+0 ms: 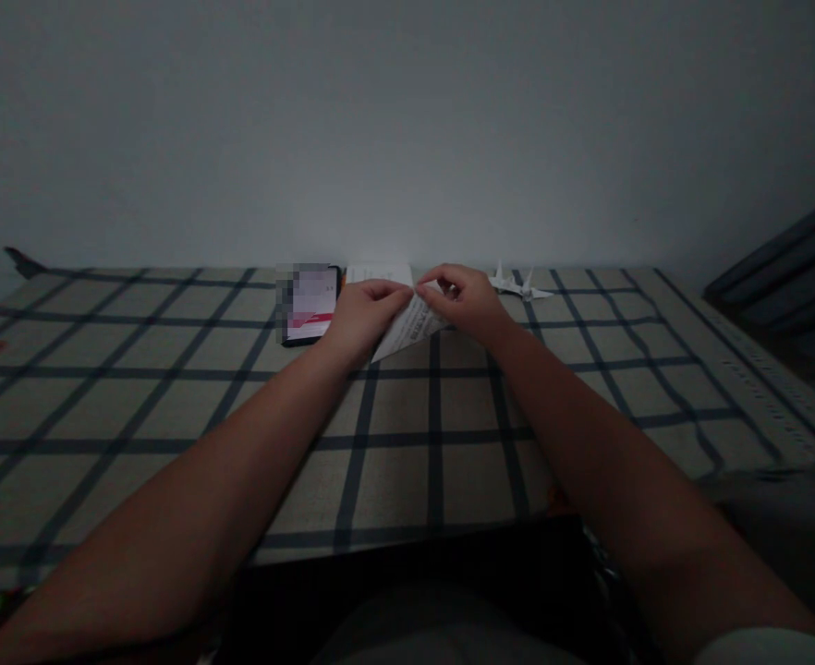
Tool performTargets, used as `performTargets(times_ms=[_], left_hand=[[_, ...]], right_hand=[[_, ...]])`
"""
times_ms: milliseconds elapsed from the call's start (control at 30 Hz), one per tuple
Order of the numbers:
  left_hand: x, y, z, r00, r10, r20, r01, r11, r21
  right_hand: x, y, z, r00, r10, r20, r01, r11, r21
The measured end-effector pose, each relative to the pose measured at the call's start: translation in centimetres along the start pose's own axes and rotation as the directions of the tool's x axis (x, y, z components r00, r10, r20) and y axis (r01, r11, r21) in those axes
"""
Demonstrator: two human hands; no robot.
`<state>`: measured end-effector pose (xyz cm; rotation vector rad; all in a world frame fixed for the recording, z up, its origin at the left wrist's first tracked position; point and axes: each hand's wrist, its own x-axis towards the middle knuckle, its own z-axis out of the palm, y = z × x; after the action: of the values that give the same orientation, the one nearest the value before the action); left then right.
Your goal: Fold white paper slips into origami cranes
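- Head view: we have a folded paper (411, 331) with printed lines on it, roughly triangular, held between our two hands over the checked cloth (435, 471); one corner points toward us and to the left. Whether its lower edge touches the cloth, we cannot tell.
- We judge the step in hand to be working a fold at the paper's top, where the fingertips of both hands come together.
- As we read it, the next move calls for keeping the layers lined up while the fingers press that fold; a slip could leave it crooked.
- Our left hand (360, 314), at the paper's left, is closed in a pinch, thumb and fingers on its top edge.
- Our right hand (473, 296), at the paper's right, pinches it too, just beside the left's fingertips, the other fingers loosely curled.
- Around the paper: a lit device (316, 303) to its left, a white sheet (380, 273) behind it, pointed paper figures (529, 291) behind and right.
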<state>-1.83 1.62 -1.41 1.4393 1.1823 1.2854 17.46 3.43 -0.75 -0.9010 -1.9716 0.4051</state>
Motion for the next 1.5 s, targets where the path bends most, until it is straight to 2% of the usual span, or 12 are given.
performTargets(times_ms=[100, 367, 567, 633, 733, 800, 900, 1067, 1167, 1333, 1433, 1500], left_hand=[[-0.3, 0.4, -0.1, 0.994, 0.109, -0.005, -0.107, 0.984, 0.145], [-0.1, 0.2, -0.2, 0.986, 0.169, -0.015, -0.164, 0.970, 0.180], [0.3, -0.4, -0.3, 0.973, 0.229, 0.038, -0.232, 0.950, 0.208], [0.4, -0.6, -0.4, 0.950, 0.311, 0.023, -0.308, 0.923, 0.231], [0.4, -0.8, -0.7, 0.877, 0.479, 0.020, -0.460, 0.830, 0.316], [0.4, -0.7, -0.8, 0.838, 0.543, 0.054, -0.524, 0.772, 0.360], [0.3, -0.5, -0.9, 0.831, 0.551, 0.081, -0.539, 0.760, 0.363], [0.4, -0.4, -0.8, 0.885, 0.456, 0.096, -0.458, 0.815, 0.354], [0.5, -0.5, -0.8, 0.897, 0.419, 0.143, -0.441, 0.820, 0.363], [0.7, -0.8, -1.2, 0.859, 0.491, 0.148, -0.504, 0.757, 0.417], [1.0, -1.0, -1.4, 0.813, 0.565, 0.138, -0.553, 0.679, 0.482], [1.1, -1.2, -1.5, 0.800, 0.583, 0.142, -0.564, 0.651, 0.508]], right_hand=[[0.0, -0.2, -0.1, 0.999, 0.017, 0.030, -0.017, 1.000, -0.004], [0.0, -0.2, -0.1, 0.999, 0.009, 0.031, -0.008, 0.999, -0.031], [0.1, -0.1, -0.1, 1.000, 0.011, -0.002, -0.011, 1.000, -0.014], [0.1, -0.1, -0.1, 1.000, 0.020, -0.018, -0.020, 1.000, -0.013], [0.1, -0.1, -0.1, 0.999, -0.001, -0.040, 0.000, 1.000, -0.012], [0.1, -0.1, 0.0, 0.999, -0.022, -0.046, 0.021, 1.000, -0.016], [0.0, -0.1, 0.0, 0.998, -0.031, -0.054, 0.030, 0.999, -0.034], [0.0, -0.4, -0.2, 0.997, 0.004, -0.074, -0.007, 0.999, -0.043], [-0.1, -0.6, -0.3, 0.998, 0.012, -0.067, -0.013, 1.000, -0.027], [0.0, -0.6, -0.5, 0.998, -0.028, -0.057, 0.031, 0.998, 0.050], [0.2, -0.1, -0.4, 0.992, -0.074, -0.106, 0.076, 0.997, 0.017], [0.3, 0.3, -0.4, 0.986, -0.124, -0.108, 0.123, 0.992, -0.010]])
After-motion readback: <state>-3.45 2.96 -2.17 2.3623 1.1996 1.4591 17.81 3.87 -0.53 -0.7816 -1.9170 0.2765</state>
